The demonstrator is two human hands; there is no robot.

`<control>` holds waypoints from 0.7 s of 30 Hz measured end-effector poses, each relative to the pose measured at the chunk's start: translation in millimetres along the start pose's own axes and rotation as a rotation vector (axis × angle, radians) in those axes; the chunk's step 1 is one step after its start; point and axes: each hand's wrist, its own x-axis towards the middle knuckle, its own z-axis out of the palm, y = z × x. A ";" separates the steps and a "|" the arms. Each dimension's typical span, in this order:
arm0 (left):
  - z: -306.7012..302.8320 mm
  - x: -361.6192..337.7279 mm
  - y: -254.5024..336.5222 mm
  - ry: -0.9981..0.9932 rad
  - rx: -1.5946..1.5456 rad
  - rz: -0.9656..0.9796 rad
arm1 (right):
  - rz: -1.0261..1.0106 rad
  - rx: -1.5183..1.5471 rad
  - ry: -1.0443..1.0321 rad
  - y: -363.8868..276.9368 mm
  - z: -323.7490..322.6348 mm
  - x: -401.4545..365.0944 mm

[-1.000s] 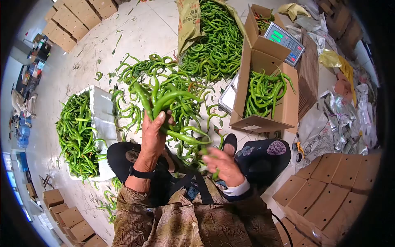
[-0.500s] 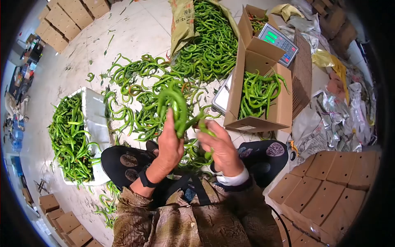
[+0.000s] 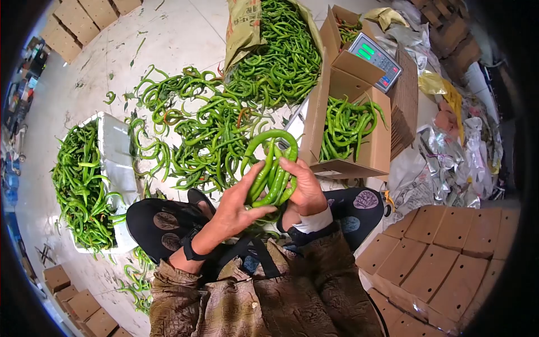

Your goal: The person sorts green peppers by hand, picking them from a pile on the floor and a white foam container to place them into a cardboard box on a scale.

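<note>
Several long green chili peppers (image 3: 273,182) are bunched between my two hands, above my lap. My left hand (image 3: 237,203) grips them from the left side, its thumb underneath. On the right, my right hand (image 3: 306,189) closes round the same bunch, thumb on top. One curled pepper arches over the top of the bunch. Beyond my hands, loose green peppers (image 3: 210,137) lie spread over the floor. Ahead to the right, an open cardboard box (image 3: 353,168) on a scale holds more green peppers (image 3: 351,124).
A white foam box (image 3: 117,154) heaped with peppers stands to the left. Straight ahead lies an open yellow sack (image 3: 243,31) spilling peppers. The scale's lit display (image 3: 375,59) is behind the cardboard box. Stacked cartons (image 3: 432,269) fill the near right, with crumpled plastic (image 3: 438,163) beyond them.
My right hand has come up to the left hand, and both now hold the bunch of peppers together. The bunch has moved lower and to the right. The view has shifted slightly.
</note>
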 end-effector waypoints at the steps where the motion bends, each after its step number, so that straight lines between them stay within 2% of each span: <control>1: -3.1 -1.2 1.5 0.016 -0.169 -0.113 | -0.021 0.030 -0.009 -4.7 6.4 -4.5; 2: -6.4 -1.1 5.2 0.031 -0.337 -0.227 | -0.022 0.028 -0.004 -2.4 -3.4 -2.5; 3: -11.9 -1.3 11.8 0.059 -0.346 -0.293 | -0.044 0.030 -0.057 1.8 -21.1 1.3; 4: -12.5 -0.5 12.7 0.135 -0.384 -0.251 | -0.067 0.031 -0.111 0.4 -25.5 1.3; 6: -26.3 -2.0 15.9 0.167 -0.617 -0.381 | -0.065 0.005 -0.130 -6.1 -33.1 1.1; 8: -34.8 -6.6 -0.8 0.187 -0.931 -0.335 | -0.031 0.242 -0.248 -7.5 -38.9 2.6; 9: -41.4 -7.1 -4.0 0.204 -1.095 -0.293 | -0.053 0.219 -0.164 -7.7 -36.8 0.1; 11: -51.7 -5.8 -1.4 0.229 -1.326 -0.190 | -0.059 0.243 -0.233 -8.7 -41.7 -0.4; 13: -58.9 -4.3 4.8 0.373 -1.248 -0.168 | -0.050 0.306 -0.364 -10.3 -47.6 -0.2; 14: -63.3 -2.5 9.4 0.441 -1.166 -0.170 | -0.052 0.307 -0.362 -11.7 -49.6 -1.0; 16: -78.0 -7.2 -7.4 0.403 -1.228 -0.029 | -0.048 0.335 -0.406 -13.5 -50.6 -2.2; 18: -85.3 -11.2 -13.6 0.485 -1.351 -0.043 | -0.056 0.338 -0.421 -15.4 -47.6 -6.3; 21: -85.4 -13.7 -14.3 0.374 -1.444 0.008 | -0.061 0.346 -0.262 -14.9 -34.3 -17.4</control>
